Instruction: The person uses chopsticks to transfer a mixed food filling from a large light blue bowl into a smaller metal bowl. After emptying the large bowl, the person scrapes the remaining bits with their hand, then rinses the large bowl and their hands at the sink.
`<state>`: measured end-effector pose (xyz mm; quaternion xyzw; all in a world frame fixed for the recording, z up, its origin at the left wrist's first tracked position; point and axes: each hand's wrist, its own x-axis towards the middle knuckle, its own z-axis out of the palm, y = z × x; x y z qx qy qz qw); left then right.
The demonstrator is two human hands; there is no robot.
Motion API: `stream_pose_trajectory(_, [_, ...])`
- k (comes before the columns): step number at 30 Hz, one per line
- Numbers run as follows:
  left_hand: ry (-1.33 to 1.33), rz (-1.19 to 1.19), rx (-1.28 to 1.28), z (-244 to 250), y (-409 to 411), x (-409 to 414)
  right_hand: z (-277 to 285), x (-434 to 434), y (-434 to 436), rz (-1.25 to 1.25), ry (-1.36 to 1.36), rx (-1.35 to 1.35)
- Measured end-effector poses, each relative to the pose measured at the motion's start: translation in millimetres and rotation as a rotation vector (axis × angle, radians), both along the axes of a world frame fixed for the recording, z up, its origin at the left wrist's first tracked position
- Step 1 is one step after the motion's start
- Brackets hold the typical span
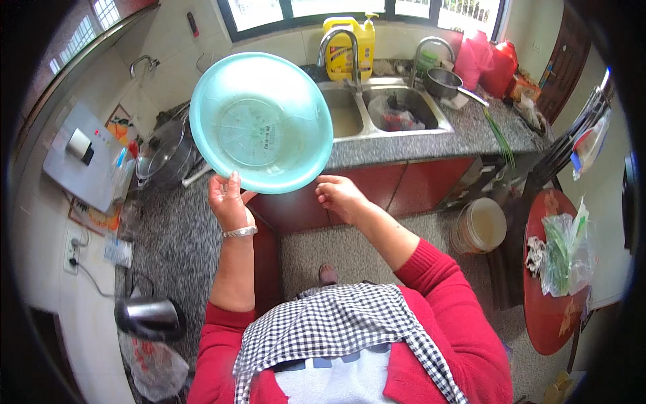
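A light turquoise plastic basin [298, 146] is held up in front of me, tilted so that its inside faces me. It looks empty, with writing on its bottom. My left hand [229, 199] grips the near rim at lower left, thumb on the inside. At the lower right of the rim is my right hand [339, 196], its fingers curled and the fingertips close to the edge; whether they touch it I cannot tell. Behind the basin, a double steel sink [419, 130] is partly hidden. Its left bowl holds cloudy water [345, 116], its right one a plastic bag [398, 116].
Chrome faucets [356, 55] and a yellow pump jug [371, 50] stand behind the sink. A small pan [444, 83] and green stalks [499, 136] lie right. Left are a lidded pot [164, 151] and an electric kettle [151, 315]. A bucket [479, 224] stands on the floor near a red round table [550, 323].
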<state>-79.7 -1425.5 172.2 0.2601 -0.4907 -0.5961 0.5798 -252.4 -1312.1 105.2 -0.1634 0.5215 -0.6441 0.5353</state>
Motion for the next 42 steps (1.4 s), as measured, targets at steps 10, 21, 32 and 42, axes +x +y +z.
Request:
stream_pose_trajectory(10, [-0.430, 0.219, -0.650, 11.8, -116.1, -107.4, -9.3, -82.1, -176.9, 0.019, -0.135, -0.053])
stream_pose_trajectory(21, [-0.595, 0.275, -0.723, 2.2, -143.0, -176.4, -17.9, -142.4, -250.7, 0.273, -0.133, 0.062])
stream_pose_trajectory(32, [0.009, 0.349, 0.093, -19.5, -132.0, -156.0, -81.1, -201.7, -256.2, 0.086, -0.113, -0.047])
stream_pose_trajectory(42, [0.353, 0.815, 0.213, -46.1, -56.3, -7.0, -115.7, -110.5, -269.1, 0.382, -0.123, 0.028])
